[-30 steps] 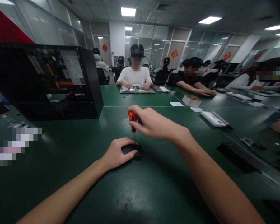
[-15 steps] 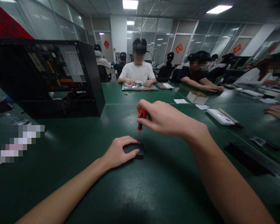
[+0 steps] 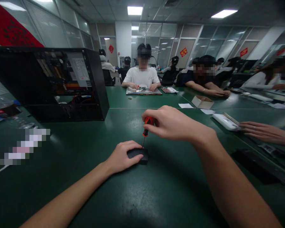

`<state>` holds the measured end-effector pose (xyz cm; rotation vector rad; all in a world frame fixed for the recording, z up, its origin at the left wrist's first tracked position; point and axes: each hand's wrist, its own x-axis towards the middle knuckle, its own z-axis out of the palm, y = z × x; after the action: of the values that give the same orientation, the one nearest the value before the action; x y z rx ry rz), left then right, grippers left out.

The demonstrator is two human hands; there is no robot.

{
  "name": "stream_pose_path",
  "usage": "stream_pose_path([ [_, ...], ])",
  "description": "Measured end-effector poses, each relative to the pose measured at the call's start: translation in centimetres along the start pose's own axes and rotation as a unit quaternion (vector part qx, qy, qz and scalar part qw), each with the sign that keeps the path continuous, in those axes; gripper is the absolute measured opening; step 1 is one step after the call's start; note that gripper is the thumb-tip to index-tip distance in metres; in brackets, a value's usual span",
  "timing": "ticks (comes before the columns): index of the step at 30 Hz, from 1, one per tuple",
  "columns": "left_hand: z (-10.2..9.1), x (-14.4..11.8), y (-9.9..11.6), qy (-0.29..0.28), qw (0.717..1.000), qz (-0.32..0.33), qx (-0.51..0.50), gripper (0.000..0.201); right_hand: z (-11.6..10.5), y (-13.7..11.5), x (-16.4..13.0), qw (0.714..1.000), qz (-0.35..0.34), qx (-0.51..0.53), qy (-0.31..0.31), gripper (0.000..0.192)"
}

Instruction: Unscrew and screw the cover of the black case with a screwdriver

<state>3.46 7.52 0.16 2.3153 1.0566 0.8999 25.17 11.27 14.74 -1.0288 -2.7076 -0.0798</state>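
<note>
The right hand [image 3: 173, 125] held the small orange-handled screwdriver [image 3: 147, 125] with its fingers [image 3: 156, 129] pinched round the grip, the thin shaft running down and slightly left to the top edge of the small black block [image 3: 139, 155]. Against the pictures half a second and a second earlier, the driver's lean had changed a little and the grip sat differently in the hand, while the tip stayed on the same spot of the block; I judged this to be turning in progress on a fastener there, though the fastener itself was too small to see. The left hand [image 3: 123, 156] remained flat over the left part of the block, fingers together and pressing it onto the green bench [image 3: 90, 148]; the block lay at the bench's middle, just in front of the person, apparently unmoved. New on the right: another person's hand [image 3: 261, 131] now rested on the bench beside the white device [image 3: 225, 122], well apart from the work. The open black computer case [image 3: 61, 84] stood at far left, unchanged.
</note>
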Motion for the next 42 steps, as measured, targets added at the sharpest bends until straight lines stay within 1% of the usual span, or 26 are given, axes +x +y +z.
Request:
stream_pose_path([
  [11,0.0,0.1,0.0,0.0,1.0,-0.001,0.004,0.025,-0.1,0.1,0.0,0.998,0.035,-0.042,0.007,0.026],
  [23,0.0,0.0,0.0,-0.009,1.0,-0.004,0.006,0.026,-0.2,0.5,-0.2,0.999,0.039,-0.032,-0.001,0.025],
  [31,0.0,0.1,0.1,-0.004,1.0,0.0,0.003,0.026,-0.2,0.2,-0.3,0.999,0.032,-0.021,0.002,0.024],
  [35,0.0,0.1,0.1,-0.004,1.0,0.004,0.0,0.024,-0.2,-0.4,-0.4,1.0,0.007,0.017,-0.006,0.021],
  [38,0.0,0.1,0.1,-0.003,1.0,0.005,0.002,0.023,-0.2,-1.0,-0.5,0.999,-0.004,0.042,-0.016,0.025],
  [39,-0.1,0.1,0.1,-0.003,1.0,0.004,0.003,0.022,-0.2,-1.1,-0.5,0.999,-0.007,0.046,-0.02,0.024],
  [42,-0.3,0.1,0.0,-0.015,1.0,0.009,0.006,0.025,-0.3,-1.6,-0.8,0.998,-0.017,0.052,-0.036,0.011],
])
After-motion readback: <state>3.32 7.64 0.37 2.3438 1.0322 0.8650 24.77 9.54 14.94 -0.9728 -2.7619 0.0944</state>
